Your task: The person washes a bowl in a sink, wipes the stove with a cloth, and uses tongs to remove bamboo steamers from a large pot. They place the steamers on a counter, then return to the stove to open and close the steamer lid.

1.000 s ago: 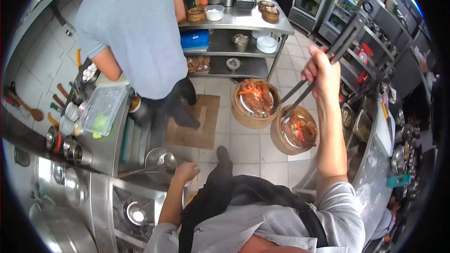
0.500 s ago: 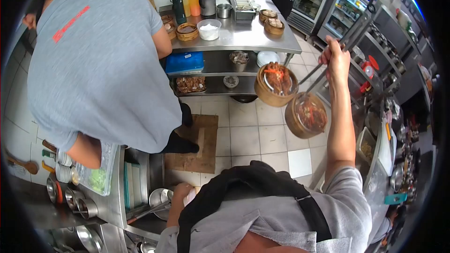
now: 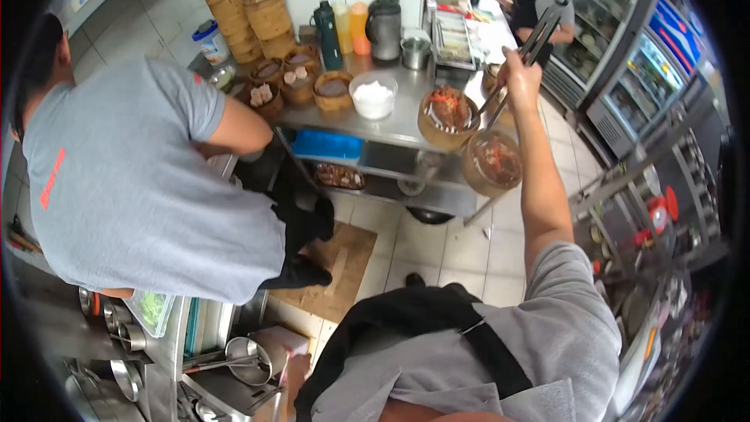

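Note:
My right hand [image 3: 519,78] is closed around long metal tongs [image 3: 549,25], arm stretched forward. Two round bamboo steamers hang at the tongs' lower end. The left steamer [image 3: 444,139] carries reddish-brown food with orange-red strips on top, in front of the steel table's edge. Lower and to the right, the other steamer [image 3: 491,186] is blurred and holds similar food. Down at my left side, my left hand [image 3: 297,367] is partly hidden by my apron, near a steel pot [image 3: 251,361]; its fingers do not show clearly.
A co-worker in a grey shirt [image 3: 156,180] leans over at the left. Along the steel table [image 3: 406,94] stand bamboo steamers [image 3: 333,90], a tub of white stuff [image 3: 373,99], bottles and a dark jug [image 3: 383,30]. Another person [image 3: 547,4] stands beyond. A shelf rack [image 3: 664,195] is at right.
My right hand has carried the tongs and both steamers forward, nearer the steel table. The view has shifted, and the co-worker at left has turned and bent further.

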Available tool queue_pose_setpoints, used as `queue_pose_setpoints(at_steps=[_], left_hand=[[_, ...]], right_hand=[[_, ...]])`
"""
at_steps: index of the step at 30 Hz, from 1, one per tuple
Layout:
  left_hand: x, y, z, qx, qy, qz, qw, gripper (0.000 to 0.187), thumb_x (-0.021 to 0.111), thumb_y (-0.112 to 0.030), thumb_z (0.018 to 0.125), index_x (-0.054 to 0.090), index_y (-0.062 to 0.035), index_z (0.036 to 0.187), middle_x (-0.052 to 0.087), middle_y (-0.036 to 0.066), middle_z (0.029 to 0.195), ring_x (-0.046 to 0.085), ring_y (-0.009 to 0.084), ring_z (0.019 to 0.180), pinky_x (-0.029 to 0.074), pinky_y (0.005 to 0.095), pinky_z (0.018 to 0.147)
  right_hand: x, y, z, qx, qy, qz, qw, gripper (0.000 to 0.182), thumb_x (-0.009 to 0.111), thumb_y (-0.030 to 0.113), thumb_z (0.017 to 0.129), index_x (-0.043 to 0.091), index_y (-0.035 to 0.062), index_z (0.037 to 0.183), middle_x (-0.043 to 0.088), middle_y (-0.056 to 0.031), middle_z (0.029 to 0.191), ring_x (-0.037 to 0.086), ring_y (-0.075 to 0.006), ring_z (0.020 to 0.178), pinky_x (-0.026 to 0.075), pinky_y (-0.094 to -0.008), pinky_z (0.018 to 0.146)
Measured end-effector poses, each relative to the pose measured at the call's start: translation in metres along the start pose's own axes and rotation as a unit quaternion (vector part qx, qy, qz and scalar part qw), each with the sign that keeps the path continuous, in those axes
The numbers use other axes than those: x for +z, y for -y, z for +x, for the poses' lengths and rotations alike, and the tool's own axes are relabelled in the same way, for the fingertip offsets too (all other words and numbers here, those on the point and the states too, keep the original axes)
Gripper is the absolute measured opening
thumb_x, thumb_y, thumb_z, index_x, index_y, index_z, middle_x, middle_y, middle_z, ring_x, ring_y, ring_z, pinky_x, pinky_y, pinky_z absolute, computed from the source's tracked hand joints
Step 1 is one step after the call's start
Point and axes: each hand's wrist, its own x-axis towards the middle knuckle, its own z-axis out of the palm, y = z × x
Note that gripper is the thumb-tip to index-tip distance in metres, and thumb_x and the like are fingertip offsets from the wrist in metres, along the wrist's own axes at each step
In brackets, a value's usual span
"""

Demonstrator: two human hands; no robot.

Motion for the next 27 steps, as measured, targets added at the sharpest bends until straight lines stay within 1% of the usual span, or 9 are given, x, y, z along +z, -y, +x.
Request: queue_pose_setpoints(at_steps=[4,10,17,20,22,23,24,26,27], left_hand=[[0.015,-0.07,-0.031,-0.065,0.012,-0.087,0.994,0.041,0.051,-0.043,0.09,0.073,-0.0077,0.094,0.071,0.019,0.092,0.067,0.0373,0.091,0.051,0.0469,0.086],[0.003,-0.148,-0.033,-0.065,-0.085,-0.116,0.987,0.041,0.053,-0.043,0.089,0.072,-0.008,0.099,0.071,0.02,0.09,0.068,0.037,0.089,0.051,0.0474,0.086],[0.01,-0.17,-0.045,-0.08,-0.082,-0.146,0.983,0.038,0.057,-0.04,0.089,0.071,-0.0066,0.102,0.07,0.017,0.087,0.068,0.0303,0.085,0.052,0.043,0.082],[0.03,-0.165,-0.053,-0.085,-0.061,-0.146,0.984,0.036,0.059,-0.038,0.09,0.07,-0.0057,0.104,0.07,0.015,0.085,0.068,0.0264,0.082,0.052,0.0403,0.079],[0.046,-0.157,-0.059,-0.085,-0.047,-0.142,0.985,0.035,0.061,-0.036,0.09,0.069,-0.0051,0.104,0.07,0.014,0.083,0.067,0.0238,0.081,0.052,0.0385,0.077],[0.054,-0.152,-0.062,-0.087,-0.046,-0.144,0.985,0.035,0.062,-0.035,0.09,0.069,-0.0048,0.105,0.07,0.014,0.083,0.067,0.0225,0.08,0.052,0.0376,0.076],[0.063,-0.145,-0.068,-0.089,-0.051,-0.146,0.984,0.034,0.062,-0.035,0.09,0.069,-0.0045,0.105,0.07,0.013,0.082,0.067,0.0212,0.079,0.053,0.0367,0.075],[0.083,-0.127,-0.066,-0.094,-0.078,-0.208,0.97,0.034,0.064,-0.033,0.09,0.068,-0.0039,0.106,0.07,0.012,0.081,0.067,0.0186,0.077,0.053,0.0349,0.073],[0.088,-0.122,-0.071,-0.093,-0.103,-0.27,0.953,0.033,0.064,-0.033,0.091,0.068,-0.0036,0.106,0.07,0.012,0.08,0.067,0.0172,0.077,0.053,0.034,0.073]], right_hand=[[0.02,-0.067,0.06,0.03,0.026,0.015,0.999,0.034,0.069,0.022,0.088,0.055,0.0071,0.061,0.05,-0.0023,0.049,0.046,-0.0127,0.038,0.036,-0.0285,0.039],[0.033,-0.13,0.106,0.046,0.096,0.052,0.993,0.032,0.073,0.026,0.087,0.059,0.0058,0.066,0.055,-0.0019,0.055,0.052,-0.0107,0.046,0.04,-0.0263,0.046],[0.026,-0.047,0.128,-0.089,0.071,0.012,0.993,0.03,0.074,0.031,0.086,0.068,0.0028,0.08,0.061,-0.0001,0.062,0.051,-0.0065,0.055,0.039,-0.0249,0.052],[0.015,-0.014,0.102,-0.104,0.152,0.006,0.983,0.033,0.076,0.036,0.083,0.068,0.0039,0.083,0.06,0.0005,0.062,0.052,-0.0065,0.056,0.04,-0.0256,0.052],[0.005,0.01,0.053,-0.052,0.249,-0.017,0.967,0.035,0.077,0.038,0.081,0.068,0.0046,0.083,0.061,0.0007,0.063,0.053,-0.0066,0.057,0.041,-0.0258,0.051],[0.003,0.011,0.029,0.012,0.322,-0.016,0.947,0.022,0.074,0.024,0.085,0.068,0.0033,0.085,0.064,-0.0019,0.07,0.059,-0.0092,0.065,0.047,-0.0262,0.062],[0.0,0.018,-0.002,0.04,0.378,-0.057,0.923,0.026,0.078,0.027,0.081,0.068,0.0037,0.084,0.066,-0.0045,0.075,0.06,-0.0096,0.066,0.048,-0.0271,0.063],[0.002,0.003,-0.065,-0.047,0.464,-0.12,0.876,0.045,0.08,0.04,0.078,0.07,0.0019,0.099,0.07,-0.0071,0.083,0.063,-0.0139,0.075,0.05,-0.0322,0.072],[0.008,-0.01,-0.107,-0.119,0.476,-0.063,0.869,0.052,0.077,0.045,0.079,0.07,0.0014,0.106,0.071,-0.0083,0.085,0.064,-0.0169,0.079,0.05,-0.034,0.075]])
